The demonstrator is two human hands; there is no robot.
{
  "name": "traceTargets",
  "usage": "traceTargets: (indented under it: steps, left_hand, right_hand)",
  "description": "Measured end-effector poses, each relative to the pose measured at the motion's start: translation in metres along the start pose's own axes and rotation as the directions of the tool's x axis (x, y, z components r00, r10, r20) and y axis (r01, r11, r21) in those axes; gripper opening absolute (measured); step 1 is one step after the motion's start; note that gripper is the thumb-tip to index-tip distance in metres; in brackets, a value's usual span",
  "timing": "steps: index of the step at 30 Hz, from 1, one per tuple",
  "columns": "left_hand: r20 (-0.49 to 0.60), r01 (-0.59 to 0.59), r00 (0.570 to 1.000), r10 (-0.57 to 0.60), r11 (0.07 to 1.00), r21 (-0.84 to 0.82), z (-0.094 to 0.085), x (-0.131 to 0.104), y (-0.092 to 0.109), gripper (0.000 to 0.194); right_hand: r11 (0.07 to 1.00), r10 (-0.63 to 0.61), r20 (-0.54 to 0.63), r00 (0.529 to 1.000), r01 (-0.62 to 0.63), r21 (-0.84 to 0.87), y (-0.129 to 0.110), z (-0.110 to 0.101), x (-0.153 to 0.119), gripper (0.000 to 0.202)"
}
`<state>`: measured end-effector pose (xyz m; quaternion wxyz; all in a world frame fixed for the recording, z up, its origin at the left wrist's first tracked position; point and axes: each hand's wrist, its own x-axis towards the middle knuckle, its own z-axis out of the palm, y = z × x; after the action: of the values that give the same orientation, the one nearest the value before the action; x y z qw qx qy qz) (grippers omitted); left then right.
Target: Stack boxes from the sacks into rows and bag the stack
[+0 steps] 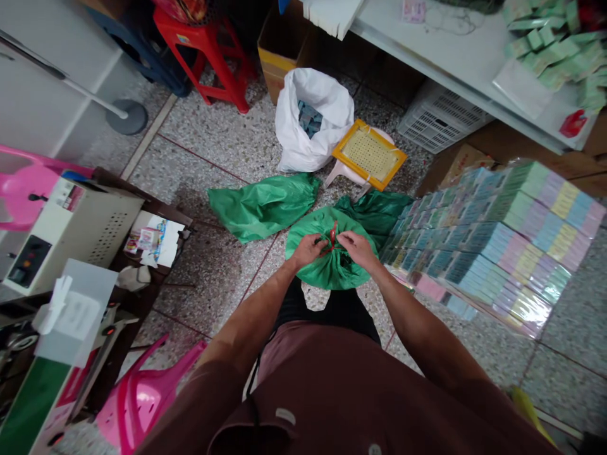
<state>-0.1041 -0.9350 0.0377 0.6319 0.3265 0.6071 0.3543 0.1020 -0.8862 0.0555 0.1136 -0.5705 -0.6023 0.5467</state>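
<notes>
A green plastic bag [310, 275] stands in front of my legs, its mouth gathered into folds at the top. Around the gathered neck runs a red tie string [333, 235]. My left hand [309, 248] is closed on the string from the left side, fingertips pinched at the neck. From the right, my right hand [356, 249] pinches the string as well, thumb and fingers together. Just beyond lie a flattened green bag [263, 205] at left and a darker green bag [374, 212] at right, partly hidden behind the bag in my hands.
At right rise plastic-wrapped stacks of coloured paper bundles [502, 234]. Ahead stand a white sack [294, 142] holding bluish bundles and a small stool [344, 170] with a yellow-framed tray [370, 155] on it. A machine [90, 221] and a pink chair [147, 398] are at left.
</notes>
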Motion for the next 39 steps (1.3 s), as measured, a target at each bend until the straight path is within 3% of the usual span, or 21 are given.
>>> traceTargets:
  steps: [5, 9, 16, 21, 25, 28, 31, 36, 39]
  left_hand:
    - [-0.058, 0.116, 0.991, -0.118, 0.992, -0.042, 0.004, 0.003, -0.014, 0.032]
    - [-0.073, 0.18, 0.98, -0.187, 0.979, -0.094, 0.007, 0.001, -0.018, 0.032]
    - [-0.085, 0.261, 0.954, -0.287, 0.938, -0.229, 0.012, 0.002, -0.02, 0.036]
    - [-0.081, 0.285, 0.943, -0.323, 0.909, -0.304, 0.019, 0.008, -0.025, 0.037]
    - [-0.097, 0.304, 0.93, -0.355, 0.889, -0.342, 0.02, 0.007, -0.035, 0.031]
    - [-0.121, 0.319, 0.916, -0.383, 0.877, -0.359, 0.021, 0.007, -0.042, 0.024]
    - [-0.124, 0.331, 0.908, -0.4, 0.866, -0.374, 0.025, 0.01, -0.045, 0.018]
    - [-0.086, 0.302, 0.922, -0.377, 0.841, -0.449, 0.032, 0.011, -0.042, 0.028]
    - [-0.068, 0.248, 0.942, -0.329, 0.817, -0.521, 0.033, 0.005, -0.043, 0.039]
  right_hand:
    - [0.964, -0.139, 0.114, 0.984, 0.161, -0.214, 0.007, -0.007, -0.015, 0.023]
    - [0.944, -0.137, 0.152, 0.979, 0.176, -0.281, 0.006, -0.008, -0.013, 0.015]
    - [0.968, -0.123, 0.261, 0.958, 0.174, -0.183, -0.008, -0.007, -0.007, 0.021]
    - [0.996, -0.036, 0.331, 0.943, 0.06, -0.062, -0.007, 0.006, -0.033, 0.034]
    - [0.996, 0.077, 0.245, 0.966, -0.083, 0.014, 0.002, 0.009, -0.047, 0.034]
    - [0.998, 0.064, 0.138, 0.988, -0.061, -0.024, 0.005, 0.002, -0.041, 0.029]
    - [0.998, 0.067, 0.116, 0.991, -0.064, -0.029, 0.001, -0.004, -0.03, 0.027]
    - [0.995, 0.092, 0.266, 0.96, -0.095, -0.001, -0.016, 0.004, -0.036, 0.034]
    - [0.999, -0.012, 0.334, 0.943, 0.021, -0.025, -0.019, 0.006, -0.051, 0.034]
